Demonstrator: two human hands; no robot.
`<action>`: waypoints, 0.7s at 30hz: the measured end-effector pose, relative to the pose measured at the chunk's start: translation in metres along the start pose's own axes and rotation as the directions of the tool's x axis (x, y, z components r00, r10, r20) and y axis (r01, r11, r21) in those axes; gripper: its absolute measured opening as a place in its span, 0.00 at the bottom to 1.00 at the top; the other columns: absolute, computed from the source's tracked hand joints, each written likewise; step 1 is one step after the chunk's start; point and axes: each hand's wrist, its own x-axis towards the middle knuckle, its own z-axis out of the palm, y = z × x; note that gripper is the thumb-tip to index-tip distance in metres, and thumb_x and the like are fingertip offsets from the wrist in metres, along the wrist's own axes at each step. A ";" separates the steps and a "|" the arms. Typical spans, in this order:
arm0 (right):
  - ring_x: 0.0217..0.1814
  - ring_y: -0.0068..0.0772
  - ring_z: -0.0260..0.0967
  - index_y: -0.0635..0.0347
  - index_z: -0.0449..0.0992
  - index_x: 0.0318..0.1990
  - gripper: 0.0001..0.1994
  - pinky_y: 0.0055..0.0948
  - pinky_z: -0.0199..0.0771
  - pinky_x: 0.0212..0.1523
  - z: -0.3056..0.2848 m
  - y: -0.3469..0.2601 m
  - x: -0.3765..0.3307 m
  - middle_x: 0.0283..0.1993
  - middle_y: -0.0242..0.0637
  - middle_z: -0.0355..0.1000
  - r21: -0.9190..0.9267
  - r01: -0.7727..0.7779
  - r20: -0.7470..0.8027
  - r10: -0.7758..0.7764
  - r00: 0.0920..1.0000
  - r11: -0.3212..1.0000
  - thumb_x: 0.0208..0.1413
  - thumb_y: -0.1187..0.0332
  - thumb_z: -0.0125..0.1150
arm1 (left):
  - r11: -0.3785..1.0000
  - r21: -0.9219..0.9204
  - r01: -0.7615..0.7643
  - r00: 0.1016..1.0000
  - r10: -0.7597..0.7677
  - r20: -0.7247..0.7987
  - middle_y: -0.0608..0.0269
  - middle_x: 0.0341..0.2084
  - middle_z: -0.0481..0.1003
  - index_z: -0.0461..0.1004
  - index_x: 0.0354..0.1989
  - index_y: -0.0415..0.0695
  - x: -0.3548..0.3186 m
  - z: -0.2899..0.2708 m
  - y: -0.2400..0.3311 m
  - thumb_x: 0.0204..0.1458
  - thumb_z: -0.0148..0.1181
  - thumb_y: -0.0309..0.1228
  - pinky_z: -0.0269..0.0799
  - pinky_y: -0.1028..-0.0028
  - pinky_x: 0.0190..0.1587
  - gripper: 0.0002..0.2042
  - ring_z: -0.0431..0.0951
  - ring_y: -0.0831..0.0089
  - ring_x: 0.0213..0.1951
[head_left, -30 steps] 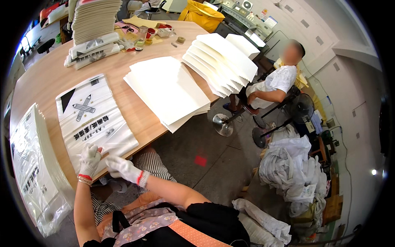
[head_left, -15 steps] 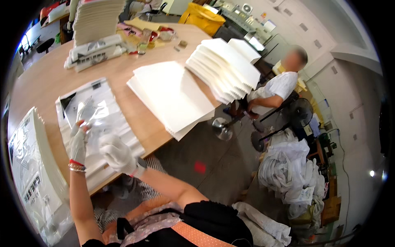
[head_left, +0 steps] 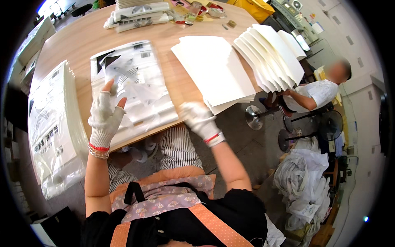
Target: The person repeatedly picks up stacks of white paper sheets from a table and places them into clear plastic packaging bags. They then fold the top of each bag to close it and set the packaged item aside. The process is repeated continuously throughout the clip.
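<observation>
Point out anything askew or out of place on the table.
Little stands out. The clear printed bags under the left hand lie rumpled and slightly crooked, overhanging the table edge. The white card stack is fanned, not squared.

head view: sits on your head, looking steeply down and forward | wide fisheye (straight edges bow toward the rim) | close over your hands (head_left: 106, 119) and the counter (head_left: 82, 41) | your forearms enter from the lower edge | only one view, nothing shared
</observation>
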 end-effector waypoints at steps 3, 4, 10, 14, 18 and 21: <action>0.51 0.46 0.67 0.60 0.68 0.53 0.31 0.39 0.67 0.54 -0.052 0.086 -0.022 0.51 0.48 0.68 -0.738 -0.095 -0.219 -0.105 0.970 0.668 0.43 0.52 0.64 | 0.996 0.023 -0.090 0.977 0.093 -0.192 0.52 0.43 0.72 0.63 0.55 0.38 -0.011 -0.014 0.013 0.45 0.60 0.19 0.70 0.69 0.48 0.26 0.74 0.62 0.43; 0.52 0.47 0.66 0.59 0.68 0.53 0.33 0.40 0.66 0.55 -0.067 0.110 -0.024 0.51 0.48 0.68 -0.684 -0.076 -0.171 -0.057 0.984 0.725 0.41 0.50 0.65 | 0.992 -0.068 -0.109 0.978 0.094 -0.188 0.52 0.46 0.71 0.63 0.53 0.37 -0.016 -0.020 0.019 0.43 0.60 0.17 0.69 0.69 0.49 0.25 0.74 0.64 0.45; 0.54 0.45 0.67 0.58 0.72 0.51 0.35 0.36 0.65 0.55 -0.103 0.142 0.000 0.52 0.45 0.71 -0.254 -0.364 0.003 0.378 0.926 0.896 0.40 0.41 0.65 | 0.959 -0.250 -0.133 0.991 0.126 -0.046 0.61 0.30 0.76 0.73 0.34 0.42 -0.056 -0.012 0.042 0.39 0.61 0.15 0.73 0.74 0.40 0.13 0.77 0.69 0.34; 0.46 0.40 0.72 0.59 0.76 0.44 0.27 0.35 0.70 0.46 -0.107 0.160 0.003 0.42 0.43 0.75 -0.119 -0.386 -0.141 0.369 0.919 0.915 0.46 0.44 0.63 | 0.935 -0.352 -0.048 0.924 0.176 0.341 0.62 0.30 0.76 0.74 0.35 0.46 -0.071 0.030 0.078 0.45 0.62 0.23 0.73 0.71 0.34 0.08 0.77 0.71 0.30; 0.32 0.41 0.72 0.55 0.78 0.32 0.17 0.37 0.71 0.33 -0.078 0.089 0.001 0.28 0.40 0.74 -0.294 -0.395 -0.409 0.259 0.875 0.870 0.55 0.51 0.54 | 0.263 -0.605 0.752 0.625 0.007 0.780 0.56 0.43 0.74 0.67 0.48 0.38 -0.074 0.123 0.093 0.56 0.53 0.28 0.69 0.73 0.52 0.13 0.75 0.70 0.45; 0.31 0.42 0.70 0.54 0.75 0.30 0.15 0.37 0.71 0.32 -0.063 0.021 -0.034 0.29 0.41 0.72 -0.318 0.010 -0.178 -0.070 0.981 0.948 0.58 0.55 0.50 | -0.485 -0.310 0.818 0.355 0.002 0.935 0.55 0.44 0.72 0.64 0.51 0.37 -0.064 0.166 0.101 0.55 0.54 0.35 0.69 0.67 0.52 0.19 0.74 0.65 0.44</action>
